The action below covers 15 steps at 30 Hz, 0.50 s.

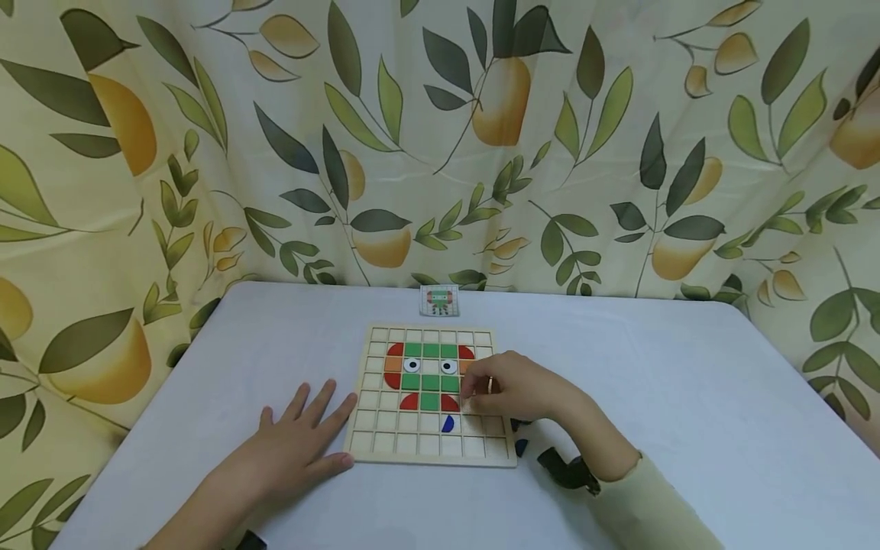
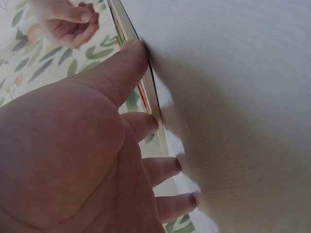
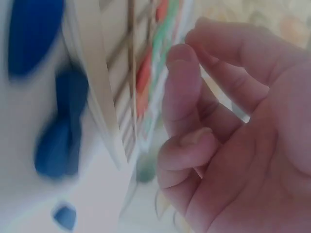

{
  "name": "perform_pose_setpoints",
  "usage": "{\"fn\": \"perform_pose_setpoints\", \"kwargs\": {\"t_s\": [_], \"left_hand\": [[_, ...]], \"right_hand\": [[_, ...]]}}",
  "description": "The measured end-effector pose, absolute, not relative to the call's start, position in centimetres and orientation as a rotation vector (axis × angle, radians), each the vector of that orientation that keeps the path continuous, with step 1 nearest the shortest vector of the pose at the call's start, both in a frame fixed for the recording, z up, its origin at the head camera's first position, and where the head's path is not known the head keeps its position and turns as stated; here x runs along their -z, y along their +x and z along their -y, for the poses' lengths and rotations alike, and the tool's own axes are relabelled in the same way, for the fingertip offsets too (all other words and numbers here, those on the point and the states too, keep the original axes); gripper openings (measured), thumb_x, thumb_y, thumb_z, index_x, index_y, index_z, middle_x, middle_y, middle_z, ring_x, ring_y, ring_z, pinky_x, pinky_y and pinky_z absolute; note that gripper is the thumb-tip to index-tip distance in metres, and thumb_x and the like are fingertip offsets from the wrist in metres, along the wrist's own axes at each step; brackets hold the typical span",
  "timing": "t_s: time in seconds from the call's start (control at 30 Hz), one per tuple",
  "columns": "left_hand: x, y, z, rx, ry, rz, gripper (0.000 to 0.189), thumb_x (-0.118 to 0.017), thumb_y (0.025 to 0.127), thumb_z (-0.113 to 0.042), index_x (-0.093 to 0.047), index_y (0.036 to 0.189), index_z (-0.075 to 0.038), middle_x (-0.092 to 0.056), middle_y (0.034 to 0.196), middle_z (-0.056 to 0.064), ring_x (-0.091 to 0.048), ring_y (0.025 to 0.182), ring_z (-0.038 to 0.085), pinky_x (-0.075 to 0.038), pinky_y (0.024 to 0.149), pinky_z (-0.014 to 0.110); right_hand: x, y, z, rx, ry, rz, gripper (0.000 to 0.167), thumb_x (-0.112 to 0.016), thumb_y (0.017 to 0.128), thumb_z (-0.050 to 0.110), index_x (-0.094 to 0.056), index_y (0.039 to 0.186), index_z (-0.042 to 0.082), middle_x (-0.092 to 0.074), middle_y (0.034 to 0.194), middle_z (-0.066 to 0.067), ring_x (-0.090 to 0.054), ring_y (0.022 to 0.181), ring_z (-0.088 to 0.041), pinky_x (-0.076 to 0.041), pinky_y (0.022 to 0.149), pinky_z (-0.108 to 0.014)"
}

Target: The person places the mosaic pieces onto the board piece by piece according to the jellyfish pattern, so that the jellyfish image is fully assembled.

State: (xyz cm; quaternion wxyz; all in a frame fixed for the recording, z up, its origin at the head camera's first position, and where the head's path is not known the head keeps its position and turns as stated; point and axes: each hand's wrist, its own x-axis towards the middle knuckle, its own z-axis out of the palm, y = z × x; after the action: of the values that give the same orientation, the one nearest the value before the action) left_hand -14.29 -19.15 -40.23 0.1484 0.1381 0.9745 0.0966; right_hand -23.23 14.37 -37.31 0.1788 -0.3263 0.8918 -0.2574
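Note:
A wooden grid board point(image 1: 385, 443) lies on the white table, bearing a pattern of green, red and orange pieces point(image 1: 429, 382) with two eye pieces point(image 1: 412, 366). My left hand point(image 1: 299, 435) lies palm down with fingers spread, its thumb and index fingertips at the board's left edge. Over the right side of the pattern, my right hand point(image 1: 512, 386) bends its fingers down, the fingertips point(image 3: 182, 60) close together. I cannot tell whether they pinch a piece. A blue piece point(image 1: 448, 424) sits on the board below the red and green row.
Beside the board's right edge lie several dark blue pieces point(image 3: 58, 131), partly under my right wrist. A small pattern card point(image 1: 439, 301) rests behind the board, near the table's far edge. Behind the table hangs a leaf-and-fruit printed curtain point(image 1: 275, 153).

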Motion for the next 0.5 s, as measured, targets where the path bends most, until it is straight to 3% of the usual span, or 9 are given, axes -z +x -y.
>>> {"fn": "perform_pose_setpoints", "kwargs": {"t_s": [0.3,0.5], "left_hand": [[40.2,-14.3,19.1,-0.292,0.391,-2.783,0.083,-0.058,0.089,-0.066,-0.032,0.157,-0.027,-0.018,0.166,0.012,-0.011,0.15,0.05,-0.012,0.098,0.085],[40.2,-14.3,19.2,-0.291,0.397,-2.793,0.082,-0.058,0.09,-0.065,-0.033,0.157,-0.027,-0.019,0.166,0.012,-0.011,0.15,0.05,-0.012,0.099,0.085]], "right_hand": [[36.5,-24.8,-18.1,0.731,-0.685,-2.536,0.007,-0.071,0.09,0.014,-0.069,0.096,0.015,-0.061,0.083,0.0,-0.056,0.076,-0.019,-0.048,0.062,-0.032],[36.8,-24.0,-16.4,0.742,-0.826,-2.521,0.005,-0.071,0.091,0.015,-0.07,0.093,0.02,-0.061,0.08,0.004,-0.055,0.076,-0.015,-0.048,0.065,-0.029]]}}
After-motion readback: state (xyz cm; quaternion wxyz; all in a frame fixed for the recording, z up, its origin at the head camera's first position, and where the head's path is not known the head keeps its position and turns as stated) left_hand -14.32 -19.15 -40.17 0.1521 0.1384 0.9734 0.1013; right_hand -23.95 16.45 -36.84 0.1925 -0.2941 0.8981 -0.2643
